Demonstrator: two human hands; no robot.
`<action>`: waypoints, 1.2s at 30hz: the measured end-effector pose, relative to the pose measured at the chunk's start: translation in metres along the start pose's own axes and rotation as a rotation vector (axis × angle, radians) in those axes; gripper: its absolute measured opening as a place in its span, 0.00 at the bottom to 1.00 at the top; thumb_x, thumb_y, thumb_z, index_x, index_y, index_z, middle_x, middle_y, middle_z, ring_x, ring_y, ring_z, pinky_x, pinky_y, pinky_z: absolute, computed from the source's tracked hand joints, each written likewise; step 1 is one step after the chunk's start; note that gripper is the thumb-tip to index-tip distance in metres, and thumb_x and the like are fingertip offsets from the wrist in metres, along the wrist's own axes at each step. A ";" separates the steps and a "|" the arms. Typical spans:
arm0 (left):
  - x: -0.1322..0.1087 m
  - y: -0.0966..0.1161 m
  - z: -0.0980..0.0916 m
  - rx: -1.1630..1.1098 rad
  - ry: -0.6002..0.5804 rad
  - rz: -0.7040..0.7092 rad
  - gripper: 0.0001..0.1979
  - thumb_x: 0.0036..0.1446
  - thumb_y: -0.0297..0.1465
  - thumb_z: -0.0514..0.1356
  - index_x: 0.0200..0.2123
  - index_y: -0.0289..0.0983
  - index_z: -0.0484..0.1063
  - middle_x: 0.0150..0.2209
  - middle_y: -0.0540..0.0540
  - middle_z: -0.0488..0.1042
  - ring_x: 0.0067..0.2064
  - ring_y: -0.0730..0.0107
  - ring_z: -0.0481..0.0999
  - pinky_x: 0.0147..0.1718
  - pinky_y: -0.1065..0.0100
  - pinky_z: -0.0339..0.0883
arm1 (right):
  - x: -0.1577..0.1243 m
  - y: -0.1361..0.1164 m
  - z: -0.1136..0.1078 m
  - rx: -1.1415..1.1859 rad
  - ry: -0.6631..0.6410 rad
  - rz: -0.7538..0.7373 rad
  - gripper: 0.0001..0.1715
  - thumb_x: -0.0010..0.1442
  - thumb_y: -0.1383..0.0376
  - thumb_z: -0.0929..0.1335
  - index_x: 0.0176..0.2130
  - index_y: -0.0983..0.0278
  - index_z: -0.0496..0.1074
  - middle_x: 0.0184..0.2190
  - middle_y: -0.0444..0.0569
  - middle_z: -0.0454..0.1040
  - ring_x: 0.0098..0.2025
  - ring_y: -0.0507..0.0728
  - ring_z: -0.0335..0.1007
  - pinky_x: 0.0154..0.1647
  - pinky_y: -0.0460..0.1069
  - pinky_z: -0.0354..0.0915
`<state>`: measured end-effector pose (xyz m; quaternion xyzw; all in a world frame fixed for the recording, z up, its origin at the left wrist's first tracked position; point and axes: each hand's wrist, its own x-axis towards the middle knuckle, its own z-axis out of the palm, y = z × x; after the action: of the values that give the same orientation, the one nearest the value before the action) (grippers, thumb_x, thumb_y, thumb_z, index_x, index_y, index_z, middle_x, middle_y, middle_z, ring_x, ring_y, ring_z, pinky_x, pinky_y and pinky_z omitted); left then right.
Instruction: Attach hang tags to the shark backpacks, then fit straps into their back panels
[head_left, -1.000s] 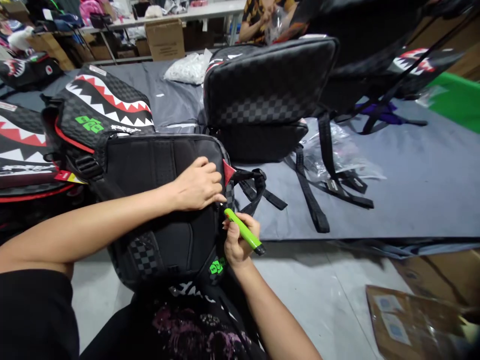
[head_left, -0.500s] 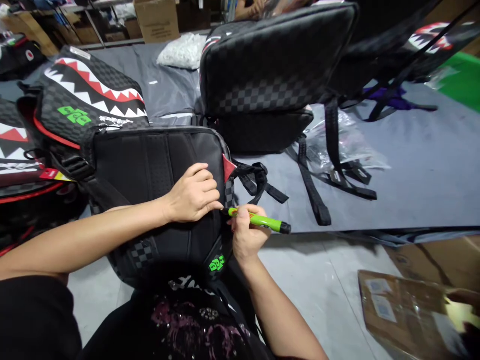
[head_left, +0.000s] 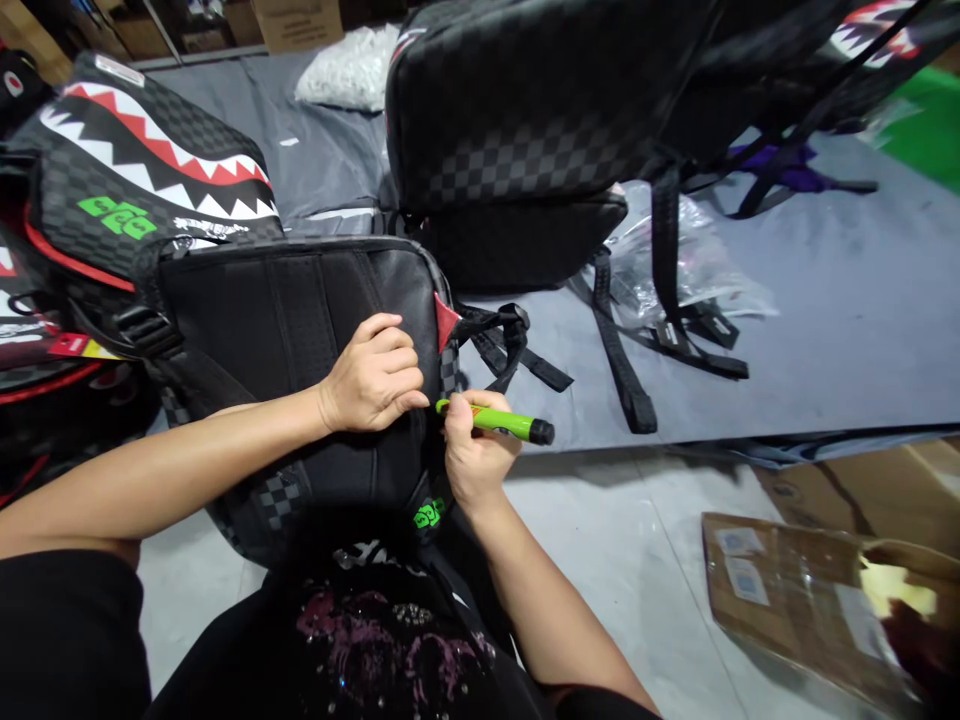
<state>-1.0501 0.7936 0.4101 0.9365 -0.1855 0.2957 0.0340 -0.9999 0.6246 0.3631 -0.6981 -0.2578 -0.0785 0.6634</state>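
Note:
A black backpack (head_left: 232,300) lies with its padded back panel up, partly over my lap and the table edge. My right hand (head_left: 480,450) is closed round a green marker (head_left: 499,420), whose tip end points left at the backpack's side edge. Right beside that tip, my left hand (head_left: 375,375) rests on the panel with its fingers curled and pressed together at the edge; what they pinch is too small to make out. Just above the hands, a red triangular tab (head_left: 445,320) sticks out of the side.
Shark-mouth backpacks (head_left: 165,160) lie at the left. Dark checkered bags (head_left: 525,130) stand on the grey table (head_left: 825,330), their straps hanging toward me. A clear plastic bag (head_left: 697,260) lies beside them. Cardboard boxes (head_left: 795,600) sit on the floor at right.
The whole view has shifted, so most things appear slightly higher and further left. Both hands keep their holds, and the marker stays at the backpack's edge.

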 end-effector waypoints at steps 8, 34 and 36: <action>0.000 -0.003 0.002 -0.014 0.035 0.021 0.23 0.69 0.41 0.41 0.28 0.39 0.67 0.26 0.51 0.71 0.38 0.66 0.68 0.58 0.53 0.55 | 0.001 0.001 0.004 0.007 -0.001 -0.018 0.10 0.63 0.60 0.68 0.32 0.62 0.69 0.25 0.41 0.71 0.24 0.51 0.68 0.28 0.48 0.69; -0.003 -0.004 0.008 -0.158 0.204 -0.058 0.21 0.69 0.45 0.40 0.33 0.41 0.64 0.28 0.51 0.74 0.36 0.68 0.74 0.57 0.54 0.60 | 0.055 0.003 -0.031 -0.213 -0.695 -0.517 0.19 0.58 0.75 0.64 0.47 0.62 0.72 0.41 0.50 0.72 0.41 0.56 0.70 0.37 0.50 0.68; -0.003 -0.004 0.009 -0.175 0.230 -0.046 0.19 0.69 0.44 0.41 0.34 0.41 0.64 0.28 0.51 0.74 0.35 0.68 0.74 0.57 0.53 0.60 | 0.058 0.009 -0.027 -0.329 -0.743 -0.608 0.20 0.57 0.76 0.64 0.47 0.63 0.73 0.37 0.50 0.71 0.37 0.55 0.68 0.32 0.48 0.64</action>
<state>-1.0459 0.7971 0.4008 0.8940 -0.1838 0.3827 0.1431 -0.9402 0.6134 0.3843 -0.6675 -0.6521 -0.0539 0.3554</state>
